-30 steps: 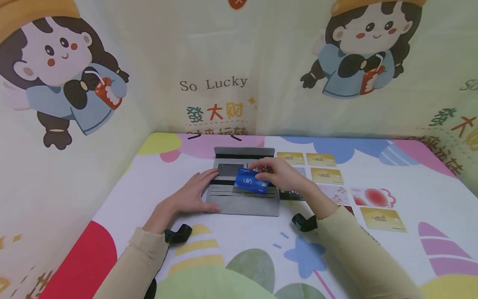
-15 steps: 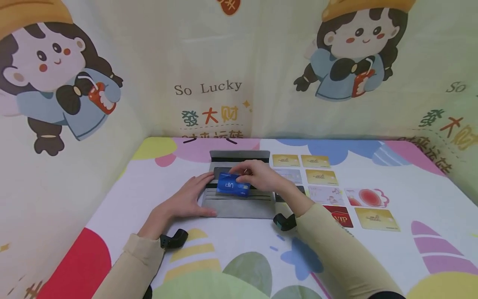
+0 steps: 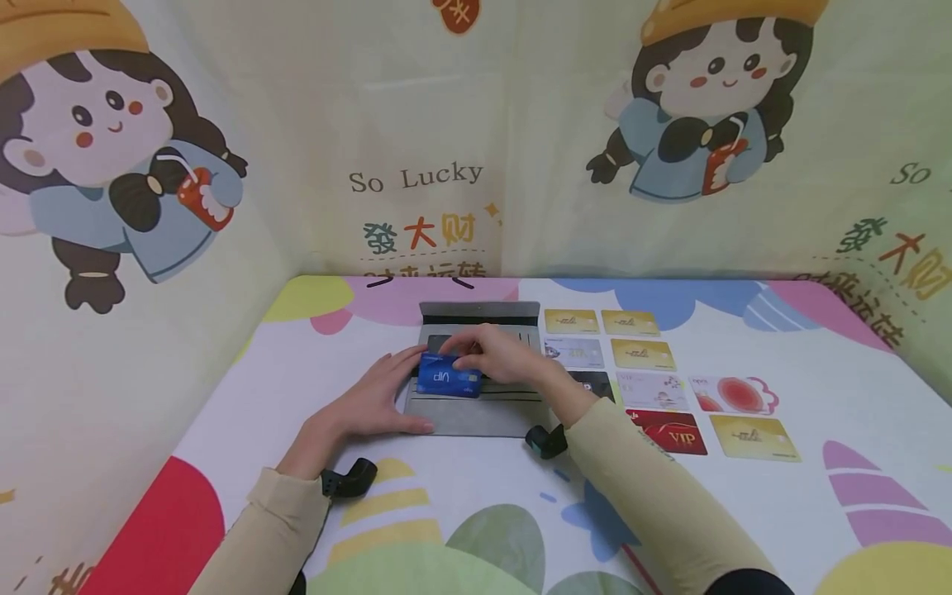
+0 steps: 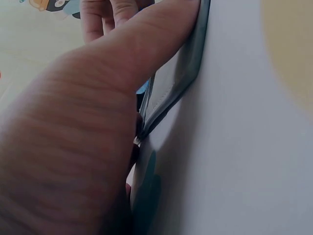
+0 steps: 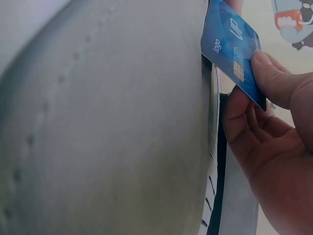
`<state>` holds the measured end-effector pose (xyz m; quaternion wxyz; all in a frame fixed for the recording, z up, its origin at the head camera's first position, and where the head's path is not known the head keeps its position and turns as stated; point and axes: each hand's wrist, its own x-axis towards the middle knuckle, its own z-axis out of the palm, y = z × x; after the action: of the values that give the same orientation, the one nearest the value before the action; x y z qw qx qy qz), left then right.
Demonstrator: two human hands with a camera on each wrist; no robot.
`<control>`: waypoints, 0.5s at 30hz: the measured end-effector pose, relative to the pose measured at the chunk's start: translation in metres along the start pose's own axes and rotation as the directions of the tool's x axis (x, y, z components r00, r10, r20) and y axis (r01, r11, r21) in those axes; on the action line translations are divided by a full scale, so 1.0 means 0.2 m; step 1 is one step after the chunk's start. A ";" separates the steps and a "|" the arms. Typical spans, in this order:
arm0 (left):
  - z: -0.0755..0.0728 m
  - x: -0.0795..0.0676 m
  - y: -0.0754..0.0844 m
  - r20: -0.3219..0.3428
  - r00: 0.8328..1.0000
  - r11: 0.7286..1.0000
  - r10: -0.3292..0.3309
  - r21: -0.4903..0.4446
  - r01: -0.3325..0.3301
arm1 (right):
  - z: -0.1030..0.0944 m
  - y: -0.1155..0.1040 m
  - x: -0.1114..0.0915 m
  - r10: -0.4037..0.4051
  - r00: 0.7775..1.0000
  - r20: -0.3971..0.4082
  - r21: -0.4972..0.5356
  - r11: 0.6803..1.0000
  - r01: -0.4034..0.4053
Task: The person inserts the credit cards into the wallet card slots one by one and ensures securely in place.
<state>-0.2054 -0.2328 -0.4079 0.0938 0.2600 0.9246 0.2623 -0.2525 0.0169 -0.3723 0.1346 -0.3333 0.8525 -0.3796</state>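
Note:
A grey card wallet (image 3: 476, 417) lies unfolded on the table, with card slots across its middle. My right hand (image 3: 502, 354) pinches a blue VIP card (image 3: 449, 377) between thumb and fingers, over the slots on the wallet's left half. In the right wrist view the blue card tilts, its lower edge right at the wallet's slot edge, chip and logo showing. My left hand (image 3: 375, 397) rests on the wallet's left side, fingers spread, thumb on the front left corner. The left wrist view shows that thumb lying along the wallet's edge (image 4: 168, 95).
Right of the wallet, several cards lie in rows: gold cards (image 3: 643, 354), a silver card (image 3: 574, 353), a dark card (image 3: 592, 383) partly behind my right wrist, a red VIP card (image 3: 673, 432) and a card with a red round print (image 3: 732, 394). A printed cloth covers the table.
My right hand has carried the blue card leftward and slightly nearer across the wallet, close to my left fingers. The left hand has stayed on the wallet. The view has shifted slightly.

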 end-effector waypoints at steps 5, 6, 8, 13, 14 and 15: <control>0.00 0.00 0.00 -0.004 1.000 1.000 0.017 -0.007 -0.017 | 0.02 -0.01 0.01 0.012 1.000 0.003 -0.008 1.000 -0.012; 0.00 0.00 0.00 -0.005 1.000 1.000 0.020 -0.008 -0.020 | 0.02 -0.01 0.01 0.014 1.000 0.004 -0.009 1.000 -0.014; 0.00 0.01 0.00 -0.005 1.000 1.000 0.021 -0.011 -0.021 | 0.03 -0.01 0.02 0.017 1.000 0.007 -0.012 1.000 -0.016; 0.00 0.00 -0.01 -0.004 1.000 1.000 0.008 -0.008 -0.008 | 0.05 -0.01 0.02 0.013 0.999 0.038 -0.046 0.999 -0.012; 0.00 0.00 -0.01 -0.003 1.000 1.000 0.006 -0.005 -0.006 | 0.05 -0.01 0.03 0.013 0.999 0.044 -0.051 0.999 -0.011; 0.00 0.00 -0.01 -0.003 1.000 1.000 0.005 -0.004 -0.005 | 0.05 -0.01 0.03 0.013 0.999 0.050 -0.057 0.998 -0.010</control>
<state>-0.2070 -0.2337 -0.4093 0.0922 0.2619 0.9235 0.2646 -0.2502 0.0059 -0.3771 0.1487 -0.3415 0.8611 -0.3461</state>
